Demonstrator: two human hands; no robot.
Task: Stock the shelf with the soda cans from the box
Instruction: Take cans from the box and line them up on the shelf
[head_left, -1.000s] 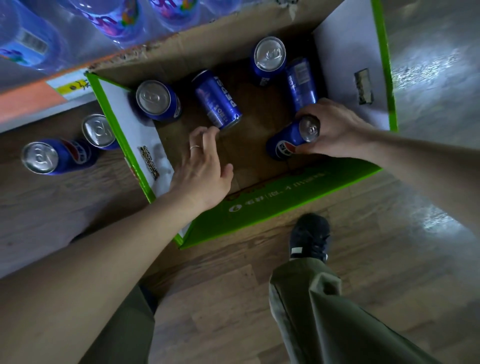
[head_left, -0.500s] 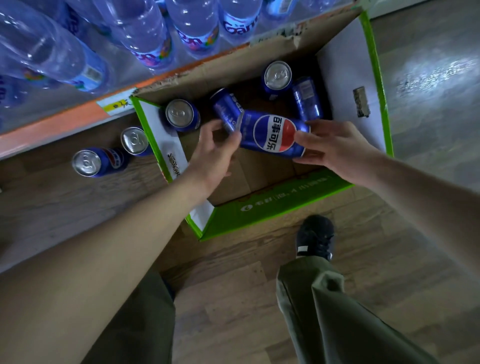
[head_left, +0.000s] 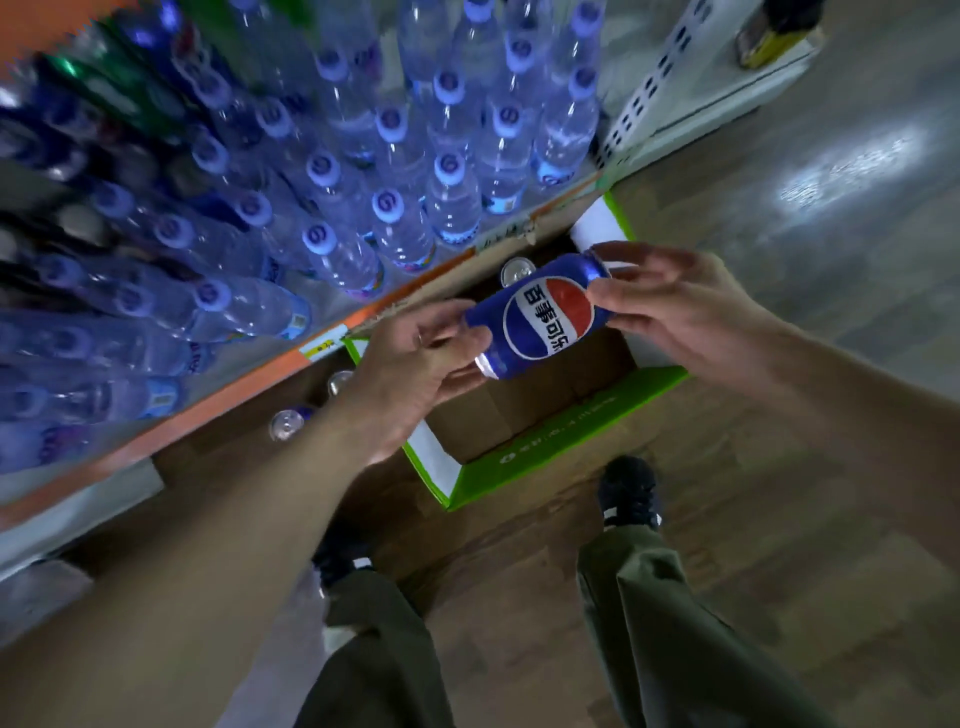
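Observation:
A blue soda can (head_left: 540, 319) with a red, white and blue logo lies on its side in the air above the green-edged cardboard box (head_left: 566, 441). My left hand (head_left: 415, 364) grips its lower end and my right hand (head_left: 670, 306) pinches its upper end. One can top (head_left: 516, 270) shows inside the box at the back. Two more cans (head_left: 287, 423) stand on the floor left of the box, under the shelf edge (head_left: 218, 405).
The shelf above holds several clear water bottles (head_left: 395, 208) with blue caps, and darker bottles at far left. My legs and dark shoes (head_left: 628, 493) stand just in front of the box. A white perforated shelf end (head_left: 654, 88) rises at upper right.
My right hand lifted a can out of the box and my left hand joined it. Both hands raised the can, and my view tilted up toward the bottle shelf.

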